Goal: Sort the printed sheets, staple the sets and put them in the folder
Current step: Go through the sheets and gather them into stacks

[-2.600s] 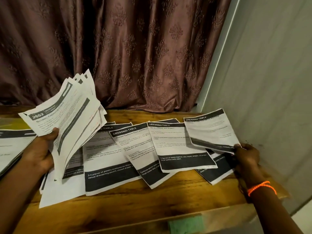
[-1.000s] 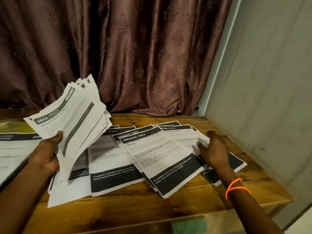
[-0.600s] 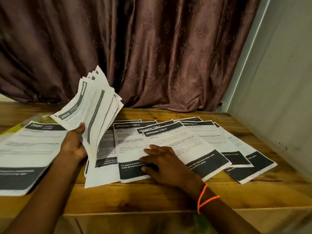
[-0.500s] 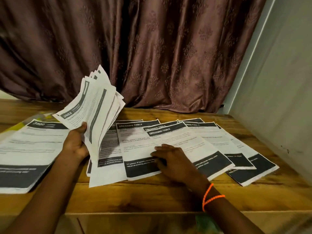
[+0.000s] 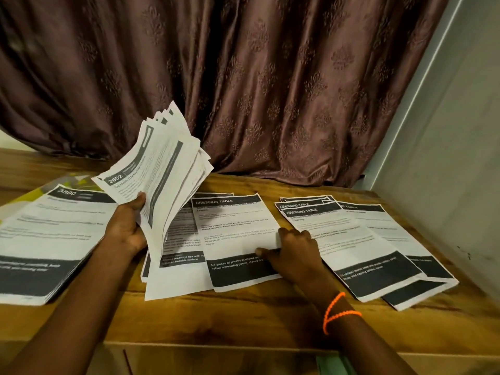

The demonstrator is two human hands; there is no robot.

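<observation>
A person sorting printed sheets at a wooden desk (image 5: 243,315) holds a fanned sheaf headed "2652" (image 5: 159,169) upright in the left hand (image 5: 127,228), thumb clamped over its front, at about ten o'clock from the middle of the desk. The right hand (image 5: 292,253) lies on the desk with fingers curled, pinching the right edge of a "Dressing Table" sheet (image 5: 235,239) near the centre. Half a second earlier that sheet overlapped the others of the same heading; it has since been drawn leftward, and a strip of bare wood now separates it from the overlapping "Dressing Table" pile (image 5: 351,239) at three o'clock, which the hand had raked together from a wider spread over the previous seconds. The sheet now rests on further pages (image 5: 178,255) lying under the sheaf. A thicker stack headed "3800" (image 5: 46,239) sits at nine o'clock, on something yellow-green that may be the folder. The split suggests sorting by title is still under way; no stapler is in view, and stapling and filing appear not yet begun.
</observation>
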